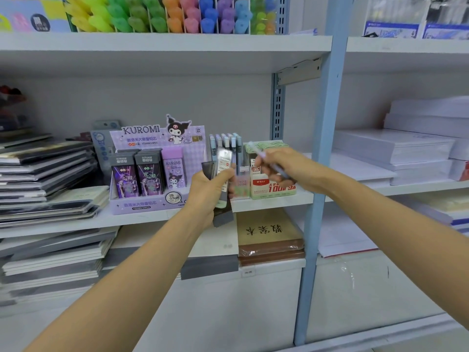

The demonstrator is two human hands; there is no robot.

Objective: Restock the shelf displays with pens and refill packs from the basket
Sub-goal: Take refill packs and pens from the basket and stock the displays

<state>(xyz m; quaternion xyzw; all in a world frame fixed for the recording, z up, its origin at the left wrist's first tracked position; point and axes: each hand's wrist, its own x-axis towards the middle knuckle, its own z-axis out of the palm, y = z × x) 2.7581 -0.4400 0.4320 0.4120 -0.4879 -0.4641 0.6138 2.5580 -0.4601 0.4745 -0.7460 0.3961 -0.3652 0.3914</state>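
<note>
The middle shelf (63,228) runs across in front of me, and on it, left to right, stand the Kuromi display box (142,204), the rack of upright pens (225,143) and the green-and-white refill box (269,191). My left hand (208,191) is curled round a fan of refill packs (224,161), held upright right in front of the pen rack. My right hand (281,163) pinches a lilac pen (261,154), somewhat blurred, in front of the refill box. The pen slants, its upper end pointing up and left, just beside the rack, while the racked pens stand vertical. So I judge the right hand is the one to slot it, tipping it upright and going left. The basket is out of sight.
</note>
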